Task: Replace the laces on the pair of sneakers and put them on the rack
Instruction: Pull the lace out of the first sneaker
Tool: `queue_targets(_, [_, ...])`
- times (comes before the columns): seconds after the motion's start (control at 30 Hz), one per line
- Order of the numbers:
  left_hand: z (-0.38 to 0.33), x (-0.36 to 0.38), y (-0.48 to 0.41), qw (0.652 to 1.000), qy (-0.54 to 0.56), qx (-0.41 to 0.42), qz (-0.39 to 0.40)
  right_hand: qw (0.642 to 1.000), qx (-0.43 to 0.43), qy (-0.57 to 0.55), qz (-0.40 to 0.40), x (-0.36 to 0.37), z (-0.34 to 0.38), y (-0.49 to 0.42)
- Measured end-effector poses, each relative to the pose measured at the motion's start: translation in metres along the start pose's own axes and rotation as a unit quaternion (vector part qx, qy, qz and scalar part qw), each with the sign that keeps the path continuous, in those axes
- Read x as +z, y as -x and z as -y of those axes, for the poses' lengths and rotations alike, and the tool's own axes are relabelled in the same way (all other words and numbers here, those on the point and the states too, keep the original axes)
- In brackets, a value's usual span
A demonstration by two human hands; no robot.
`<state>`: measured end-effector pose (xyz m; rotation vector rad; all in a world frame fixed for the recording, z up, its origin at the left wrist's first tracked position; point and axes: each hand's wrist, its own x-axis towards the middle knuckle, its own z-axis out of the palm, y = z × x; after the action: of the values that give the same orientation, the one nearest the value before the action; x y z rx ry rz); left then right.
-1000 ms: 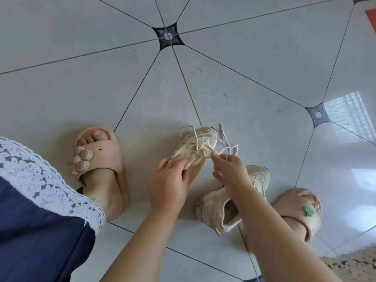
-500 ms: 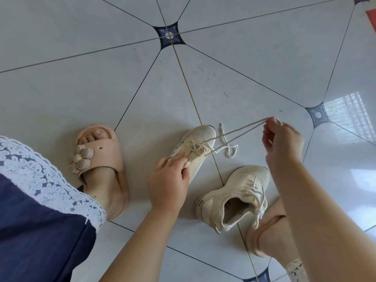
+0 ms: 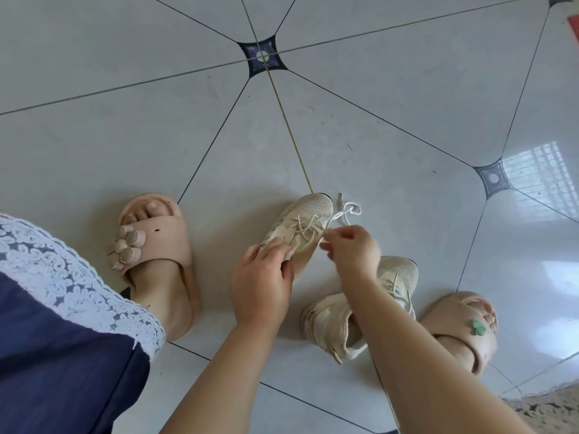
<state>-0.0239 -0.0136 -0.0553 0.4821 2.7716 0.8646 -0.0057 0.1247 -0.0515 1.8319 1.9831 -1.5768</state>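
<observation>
A small beige sneaker [image 3: 308, 214] is held above the tiled floor, toe pointing away from me. My left hand [image 3: 261, 283] grips its heel end from below and behind. My right hand [image 3: 352, 250] pinches the white lace [image 3: 346, 211] right beside the sneaker's eyelets; the lace's free end loops on the floor past the toe. The second beige sneaker [image 3: 354, 317] lies on the floor under my right forearm, its opening facing me, partly hidden by the arm.
My feet in pink slides stand on the pale tiles: one slide [image 3: 156, 261] with a flower ornament to the left, the other slide [image 3: 463, 330] at the right. A dark skirt with white lace trim [image 3: 62, 324] fills the lower left. No rack is in view.
My right hand, which had pulled the lace out taut to the right, has come back to the sneaker's eyelets. The lace now lies slack. My left hand has kept its hold.
</observation>
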Motion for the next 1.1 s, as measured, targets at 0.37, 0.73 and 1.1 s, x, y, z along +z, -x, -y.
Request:
queue_targets(0.37, [-0.003, -0.004, 0.0, 1.0, 0.005, -0.009, -0.016, 0.981, 0.017, 0.094, 0.169, -0.02, 0.008, -0.005])
queue_targets(0.73, [-0.004, -0.003, -0.001, 1.0, 0.001, -0.012, -0.004, 0.981, 0.026, -0.144, -0.125, -0.073, 0.046, -0.049])
queue_targets(1.1, [-0.006, -0.002, -0.001, 0.999, -0.025, -0.001, -0.041, 0.906, -0.262, 0.314, 0.107, -0.01, 0.045, -0.021])
